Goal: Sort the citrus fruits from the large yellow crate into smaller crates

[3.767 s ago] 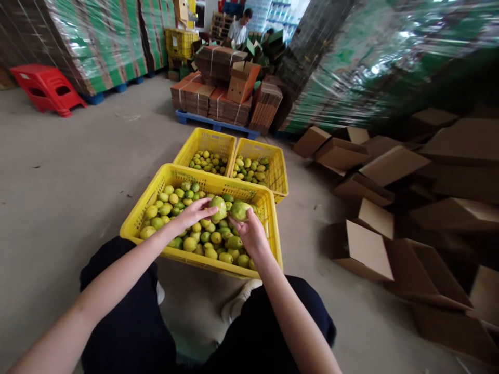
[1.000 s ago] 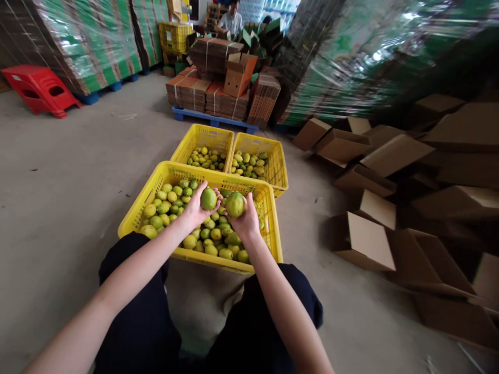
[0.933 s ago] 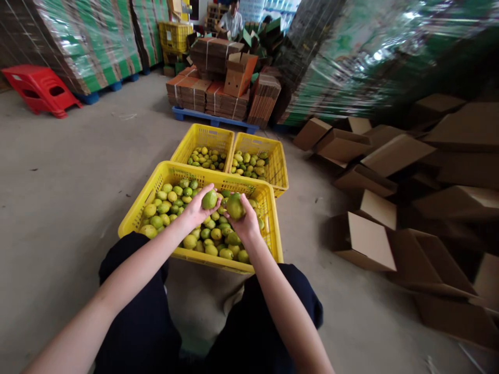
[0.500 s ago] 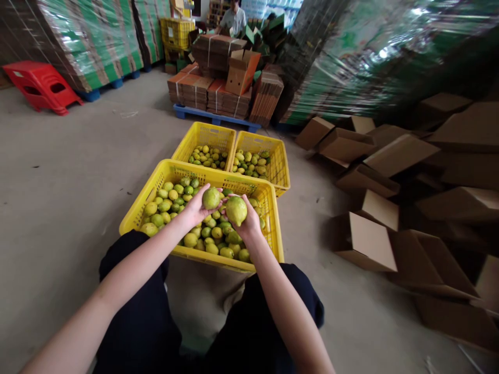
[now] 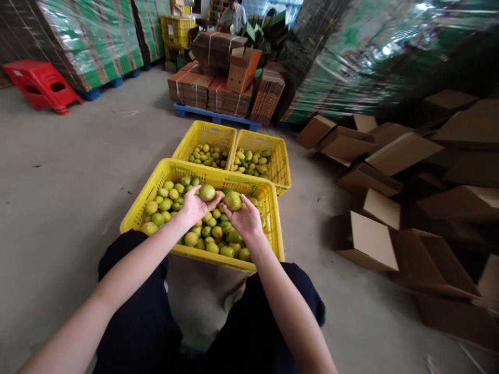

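Note:
Over the large yellow crate (image 5: 148, 176), my left hand (image 5: 195, 206) holds a yellow-green lemon (image 5: 207, 192) at its fingertips. Close beside it, my right hand (image 5: 247, 218) has its fingers around another lemon (image 5: 233, 200), palm turned upward. Both lemons are held above the many loose lemons (image 5: 212, 248) in the crate, which range from green to yellow. The crate stands in front of my knees, and my forearms reach across its near rim.
Two smaller yellow crates (image 5: 284, 156) with lemons adjoin the far side. Open cardboard boxes (image 5: 374, 241) lie heaped at right. A blue pallet (image 5: 216, 118) carries flattened cartons (image 5: 191, 88); a person (image 5: 234, 18) is behind it. A red stool (image 5: 42, 85) is at left.
Both hands have turned and the lemons have moved slightly away from me; the right one now shows a different side. The crates have not moved.

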Action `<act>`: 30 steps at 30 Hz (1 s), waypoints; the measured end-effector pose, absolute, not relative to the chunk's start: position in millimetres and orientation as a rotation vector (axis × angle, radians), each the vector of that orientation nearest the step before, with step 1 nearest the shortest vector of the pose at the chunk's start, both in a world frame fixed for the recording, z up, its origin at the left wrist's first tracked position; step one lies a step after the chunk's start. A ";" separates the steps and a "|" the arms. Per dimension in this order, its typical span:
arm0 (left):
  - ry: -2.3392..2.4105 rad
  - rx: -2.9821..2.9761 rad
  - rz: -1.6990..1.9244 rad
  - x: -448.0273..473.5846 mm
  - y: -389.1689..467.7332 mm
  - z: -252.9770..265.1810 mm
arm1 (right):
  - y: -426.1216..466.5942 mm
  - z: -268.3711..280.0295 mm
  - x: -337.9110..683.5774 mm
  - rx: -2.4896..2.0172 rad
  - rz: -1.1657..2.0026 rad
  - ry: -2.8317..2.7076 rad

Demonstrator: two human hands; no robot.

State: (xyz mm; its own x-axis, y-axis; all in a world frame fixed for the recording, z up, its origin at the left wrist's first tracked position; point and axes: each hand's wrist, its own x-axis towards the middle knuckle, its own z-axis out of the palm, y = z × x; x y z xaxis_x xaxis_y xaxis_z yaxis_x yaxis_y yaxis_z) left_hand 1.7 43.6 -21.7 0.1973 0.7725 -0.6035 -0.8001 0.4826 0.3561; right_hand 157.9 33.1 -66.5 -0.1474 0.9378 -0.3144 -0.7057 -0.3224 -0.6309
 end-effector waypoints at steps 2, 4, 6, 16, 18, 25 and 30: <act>0.856 -0.025 1.058 2.1 44.1 -22.9 | 33.5 -66.3 155.9 -0.786 1.760 -0.442; 0.902 -0.002 1.029 1.8 45.0 -24.2 | 33.3 -65.6 154.8 -0.772 1.777 -0.485; 0.923 0.009 1.015 0.6 46.2 -25.3 | 33.0 -64.9 154.5 -0.768 1.796 -0.477; 0.994 0.160 0.949 2.7 46.5 -30.6 | 29.0 -70.8 157.0 -0.893 1.712 -0.683; 1.105 0.410 1.087 4.1 44.2 -33.8 | 27.6 -72.3 157.7 -1.029 1.423 -0.874; 1.121 1.315 1.471 1.0 39.9 -43.7 | 19.7 -64.1 163.9 -1.155 0.403 -1.576; 1.035 1.427 1.453 0.2 36.4 -42.9 | 13.6 -59.1 163.4 -1.143 0.222 -1.581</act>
